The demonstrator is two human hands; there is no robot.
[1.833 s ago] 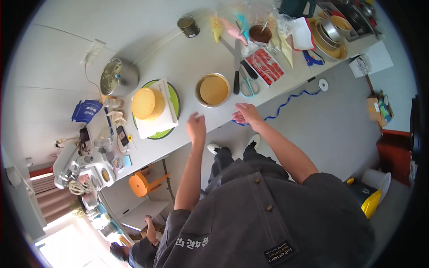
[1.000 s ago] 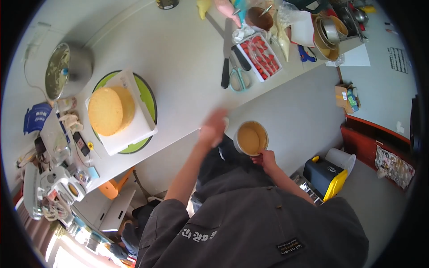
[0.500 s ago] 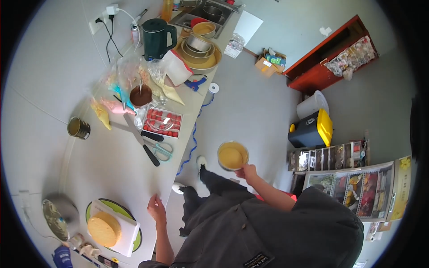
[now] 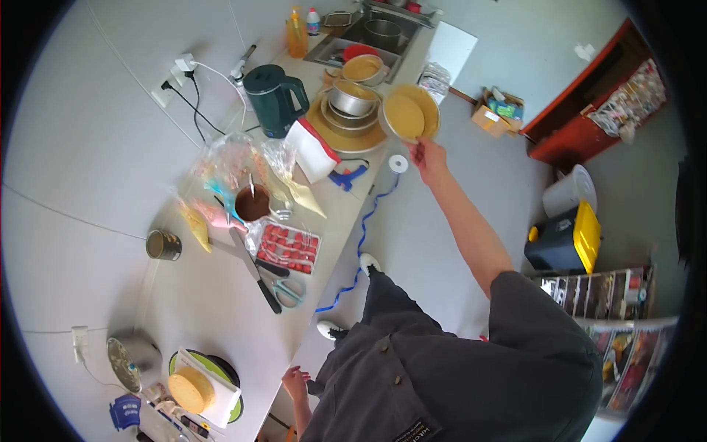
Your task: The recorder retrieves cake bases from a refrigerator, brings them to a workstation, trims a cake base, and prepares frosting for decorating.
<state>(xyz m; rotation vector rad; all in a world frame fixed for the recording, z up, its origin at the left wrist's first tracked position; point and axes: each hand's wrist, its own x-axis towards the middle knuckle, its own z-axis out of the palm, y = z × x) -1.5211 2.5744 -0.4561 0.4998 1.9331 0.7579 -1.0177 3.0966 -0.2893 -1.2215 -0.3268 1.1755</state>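
Observation:
My right hand [image 4: 427,156] grips the rim of a round cake pan [image 4: 405,118] with a golden inside, held out over the floor beside the counter's far end. Close by it on the counter stand stacked round pans [image 4: 346,121] and another round pan [image 4: 364,68] near the sink. My left hand [image 4: 296,381] hangs by the counter's near edge, fingers loosely apart, holding nothing visible. Left of it, a round sponge cake [image 4: 191,390] rests on a white board [image 4: 223,401] over a green turntable [image 4: 237,409].
The counter holds a dark green kettle [image 4: 271,99], piping bags [image 4: 302,193], a brown bowl [image 4: 252,203], a tray of strawberries [image 4: 289,248], a long knife [image 4: 259,280], scissors [image 4: 291,293] and a metal pot [image 4: 134,361]. A blue ribbon [image 4: 361,236] trails over the edge. A bin [image 4: 567,239] stands right.
My right hand has carried the cake pan forward, up to the stacked pans. My left hand has dropped back along the counter's edge, and the view has shifted.

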